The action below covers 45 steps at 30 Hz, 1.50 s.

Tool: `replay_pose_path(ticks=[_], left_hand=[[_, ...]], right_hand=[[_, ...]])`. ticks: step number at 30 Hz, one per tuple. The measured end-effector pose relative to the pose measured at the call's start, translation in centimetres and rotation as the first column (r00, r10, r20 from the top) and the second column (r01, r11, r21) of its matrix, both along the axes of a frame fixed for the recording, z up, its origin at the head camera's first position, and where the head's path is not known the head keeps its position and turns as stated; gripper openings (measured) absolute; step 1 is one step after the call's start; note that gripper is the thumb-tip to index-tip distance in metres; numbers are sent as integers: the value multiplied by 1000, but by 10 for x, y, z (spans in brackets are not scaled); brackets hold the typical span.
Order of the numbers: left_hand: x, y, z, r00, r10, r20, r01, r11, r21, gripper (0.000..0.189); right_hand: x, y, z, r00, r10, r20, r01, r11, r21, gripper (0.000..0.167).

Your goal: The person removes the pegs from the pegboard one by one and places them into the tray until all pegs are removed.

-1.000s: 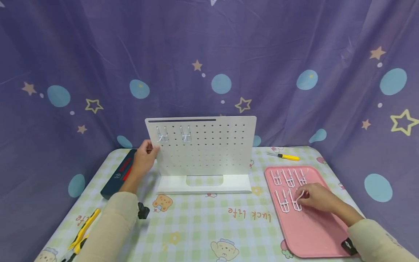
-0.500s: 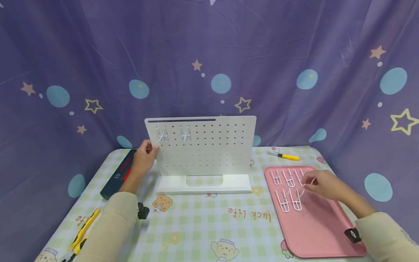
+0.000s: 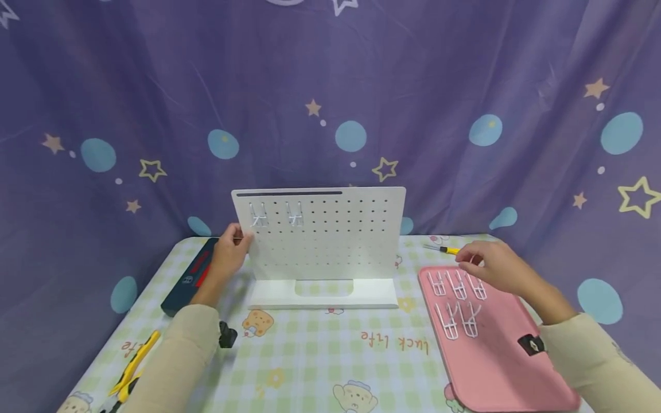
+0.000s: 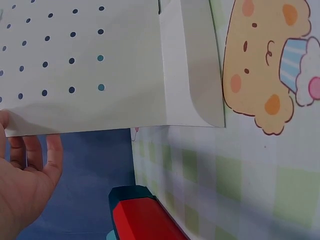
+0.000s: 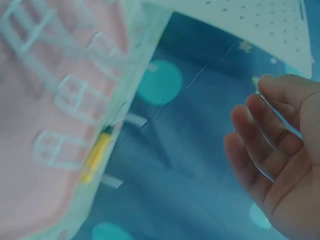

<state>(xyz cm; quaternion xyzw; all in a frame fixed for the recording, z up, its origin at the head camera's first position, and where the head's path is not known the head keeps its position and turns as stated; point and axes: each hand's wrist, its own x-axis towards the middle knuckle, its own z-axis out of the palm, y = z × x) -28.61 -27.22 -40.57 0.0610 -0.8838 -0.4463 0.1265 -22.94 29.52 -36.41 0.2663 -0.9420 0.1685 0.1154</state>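
My left hand (image 3: 229, 250) grips the left edge of a white pegboard (image 3: 335, 246), thumb in front and fingers behind, as the left wrist view (image 4: 30, 180) also shows. The board stands upright on its white base. Two white wire hooks (image 3: 258, 215) hang in its upper left holes. My right hand (image 3: 493, 265), fingers loosely curled, hovers over the far right part of a pink tray (image 3: 516, 373). No held thing can be made out in it. Several white wire hooks (image 3: 470, 321) lie in two rows on the tray beneath it.
A screwdriver (image 3: 448, 250) with a yellow handle lies behind the tray, partly covered by my right hand. A dark blue and red Bosch case (image 3: 188, 281) lies left of the board. Yellow-handled pliers (image 3: 135, 361) lie at front left. A purple curtain (image 3: 330, 74) hangs behind.
My right hand has left the front-row hook, moved back over the tray, and risen toward the screwdriver. The left hand keeps its grip on the pegboard. The head view has tilted slightly.
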Motion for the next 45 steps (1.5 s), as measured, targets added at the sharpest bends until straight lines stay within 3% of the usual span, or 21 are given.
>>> replay_pose_path(ticks=[5,16,22,45], left_hand=[[1,-3,-2,1000,22,2,-22,999,23,36],[1,-6,-4,1000,19,13,-19,1000,14,37],[3,-5,-2,1000,16,19,-16,1000,27,38],[-2,1,-1,1000,11,12,-12,1000,17,35]], right_hand=[[-7,-32,3,997,42,-62,-45,998,-53,11],[-29,-113,5,995,94,-35,-98,986,-136,9],[-39,-152,9,990,121,-70,-132,974,-185,12],[-69,-271,19,973,100,-207,-149,959,-239,18]])
